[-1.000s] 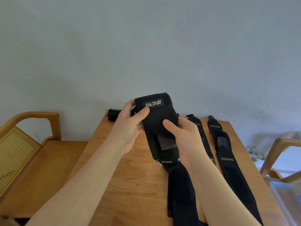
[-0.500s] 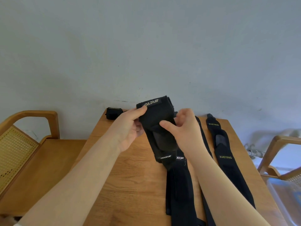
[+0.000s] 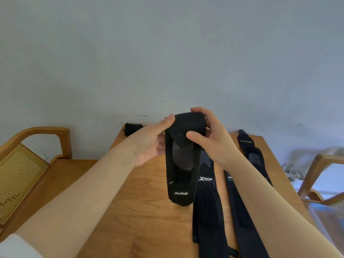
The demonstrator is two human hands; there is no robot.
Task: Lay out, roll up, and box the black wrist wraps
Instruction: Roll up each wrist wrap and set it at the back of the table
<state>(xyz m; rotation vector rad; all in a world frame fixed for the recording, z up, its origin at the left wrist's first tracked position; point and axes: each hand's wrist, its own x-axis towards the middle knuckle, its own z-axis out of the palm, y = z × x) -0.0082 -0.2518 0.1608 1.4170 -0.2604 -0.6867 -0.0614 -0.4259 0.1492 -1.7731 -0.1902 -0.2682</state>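
Both hands (image 3: 149, 144) (image 3: 214, 138) grip wrap (image 3: 183, 164) top (tail hangs below).

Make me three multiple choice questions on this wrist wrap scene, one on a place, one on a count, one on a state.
1. Where is the rolled wrap?
A. table's far left corner
B. on the chair
C. in the box

2. How many wraps lie flat on the table?
A. one
B. three
C. six

3. The wrap in hand is:
A. fully rolled
B. partly unrolled, tail hanging
C. boxed

Answers: 1 A, it sits by the wall. 2 B, the XTEP wrap, the middle wrap and the XUEYING wrap. 3 B, left hand and right hand grip its top.
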